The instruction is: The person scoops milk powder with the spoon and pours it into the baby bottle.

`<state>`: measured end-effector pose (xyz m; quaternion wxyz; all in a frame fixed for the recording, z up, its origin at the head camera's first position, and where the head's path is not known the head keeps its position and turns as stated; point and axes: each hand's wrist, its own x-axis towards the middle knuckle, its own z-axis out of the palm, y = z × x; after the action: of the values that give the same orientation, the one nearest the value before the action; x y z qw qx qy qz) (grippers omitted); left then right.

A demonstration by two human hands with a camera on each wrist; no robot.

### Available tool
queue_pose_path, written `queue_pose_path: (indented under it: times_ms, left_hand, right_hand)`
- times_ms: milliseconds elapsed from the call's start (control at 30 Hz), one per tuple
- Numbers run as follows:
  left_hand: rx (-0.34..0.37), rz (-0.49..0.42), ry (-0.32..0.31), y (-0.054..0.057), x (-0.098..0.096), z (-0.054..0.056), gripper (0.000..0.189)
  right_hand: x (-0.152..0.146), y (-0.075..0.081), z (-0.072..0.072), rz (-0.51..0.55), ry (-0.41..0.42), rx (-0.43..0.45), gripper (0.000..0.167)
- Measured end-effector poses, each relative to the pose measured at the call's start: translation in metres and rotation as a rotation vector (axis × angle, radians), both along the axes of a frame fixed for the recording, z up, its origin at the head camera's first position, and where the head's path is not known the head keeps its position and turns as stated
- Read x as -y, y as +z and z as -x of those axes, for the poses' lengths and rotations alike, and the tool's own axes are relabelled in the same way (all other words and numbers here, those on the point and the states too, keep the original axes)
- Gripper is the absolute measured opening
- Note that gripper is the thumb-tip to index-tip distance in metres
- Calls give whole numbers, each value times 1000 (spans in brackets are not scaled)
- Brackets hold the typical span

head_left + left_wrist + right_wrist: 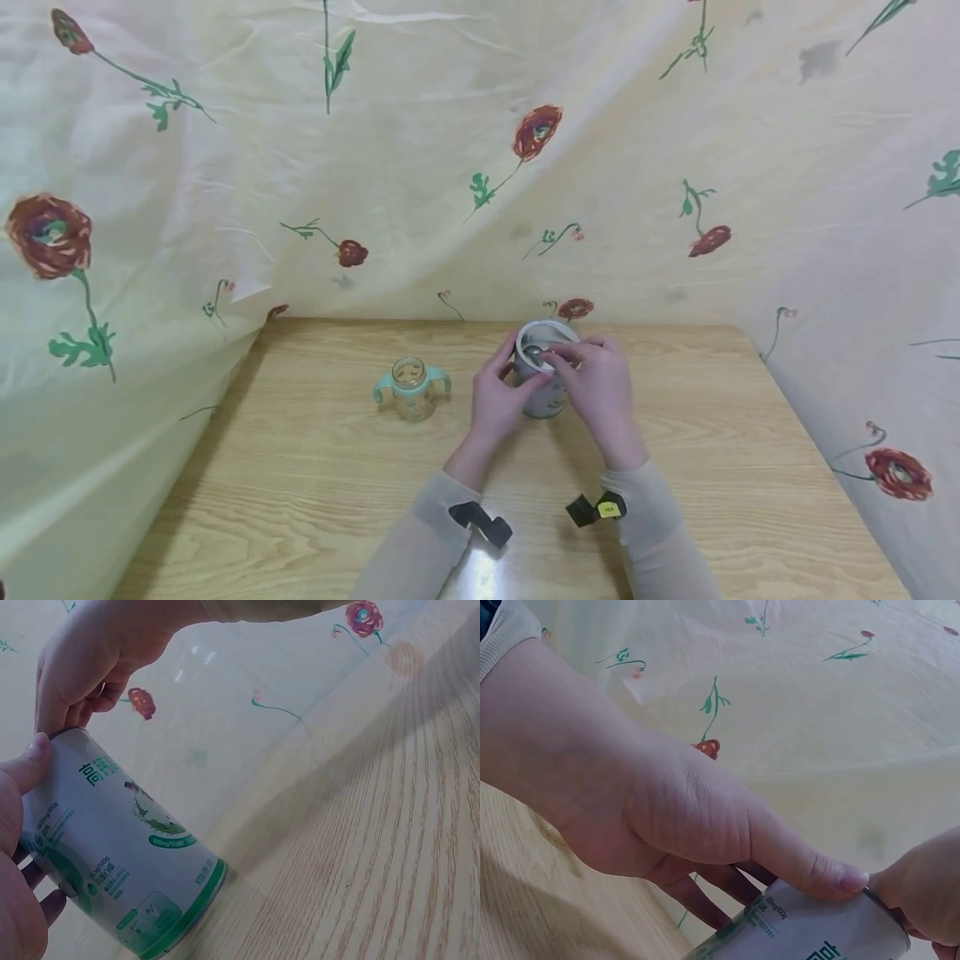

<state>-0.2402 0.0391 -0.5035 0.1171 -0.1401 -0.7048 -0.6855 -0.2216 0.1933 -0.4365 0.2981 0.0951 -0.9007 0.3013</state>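
Observation:
A white and green milk powder can (pixel 546 403) stands on the table, its top open. My left hand (pixel 497 402) grips the can's left side, the thumb across its front; in the left wrist view its fingers wrap round the printed wall (pixel 135 840). Over the rim, my right hand (pixel 600 385) pinches a metal spoon (pixel 533 352), whose bowl shows inside the mouth of the can. The right wrist view shows the left thumb at the rim, beside the right hand (pixel 930 892). The can's contents are mostly hidden.
To the left of the can stands a clear baby bottle (pixel 414 404) with two teal handles and no lid. The wooden table (pixel 315 483) ends at the back against a flowered cloth (pixel 420 167), which also hangs along both sides.

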Motion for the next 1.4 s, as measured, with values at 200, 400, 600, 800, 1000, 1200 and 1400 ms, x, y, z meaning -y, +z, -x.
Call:
queue_pose_path:
  times_ms: [200, 400, 600, 800, 1000, 1200, 1400]
  left_hand:
    - [-5, -8, 6, 1, 0, 0, 79]
    - [8, 4, -1, 2, 0, -1, 79]
    - [-7, -1, 4, 0, -1, -1, 80]
    - [-17, 0, 8, 0, -1, 0, 80]
    - [-6, 14, 2, 2, 0, 1, 82]
    - [-2, 10, 0, 3, 1, 0, 82]
    - [-4, 6, -1, 2, 1, 0, 81]
  right_hand:
    - [0, 2, -1, -94, 25, -28, 15]
    - [-1, -2, -1, -103, 45, -42, 16]
    - [-1, -4, 1, -110, 57, -70, 16]
    - [1, -2, 2, -60, 96, -70, 13]
    - [4, -3, 3, 50, 117, -13, 12]
    - [4, -6, 4, 205, 105, 57, 11]
    - [5, 0, -3, 320, 51, 101, 16]
